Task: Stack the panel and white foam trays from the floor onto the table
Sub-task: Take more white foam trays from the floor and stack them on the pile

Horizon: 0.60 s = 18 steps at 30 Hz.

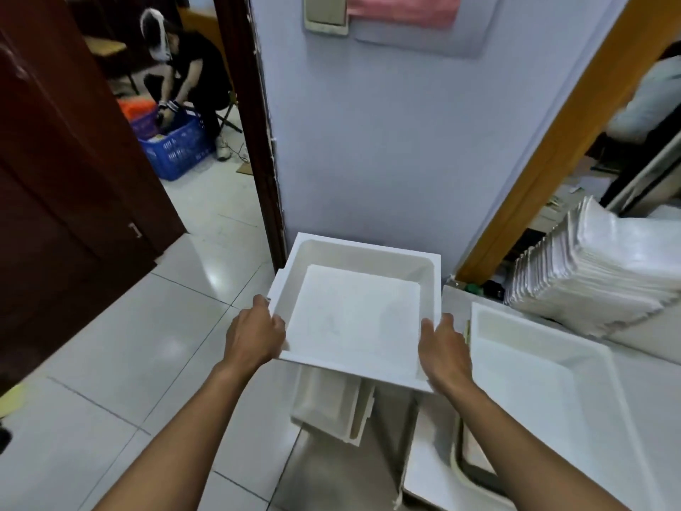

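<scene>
Light: bright, even indoor.
Glare: sheen on floor tiles (206, 274).
Edges: wide-angle bending, slight blur.

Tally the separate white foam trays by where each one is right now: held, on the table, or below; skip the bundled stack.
Held in both hands: 1
On the table at right: 1
Below the held tray: 1
Total: 3
</scene>
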Tool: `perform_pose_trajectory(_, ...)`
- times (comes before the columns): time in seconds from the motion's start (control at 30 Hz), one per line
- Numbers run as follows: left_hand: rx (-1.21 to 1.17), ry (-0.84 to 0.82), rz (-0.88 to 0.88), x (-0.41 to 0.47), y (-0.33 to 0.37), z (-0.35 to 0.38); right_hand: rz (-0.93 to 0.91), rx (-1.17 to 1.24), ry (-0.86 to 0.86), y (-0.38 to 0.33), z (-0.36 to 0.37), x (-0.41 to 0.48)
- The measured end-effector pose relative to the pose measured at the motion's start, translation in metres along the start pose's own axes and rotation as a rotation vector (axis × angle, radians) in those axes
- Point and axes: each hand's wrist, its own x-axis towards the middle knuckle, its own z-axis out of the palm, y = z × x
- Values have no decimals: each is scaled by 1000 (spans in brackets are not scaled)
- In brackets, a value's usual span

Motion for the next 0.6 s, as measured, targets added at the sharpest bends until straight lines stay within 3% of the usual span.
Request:
perform_pose_trajectory(0.3,16,30,152,-55,92,-37,1,40,92,35,-107,-29)
perform_pose_trajectory(0.6,-28,0,459,-104,185,-57,31,69,210,97,-203,-46)
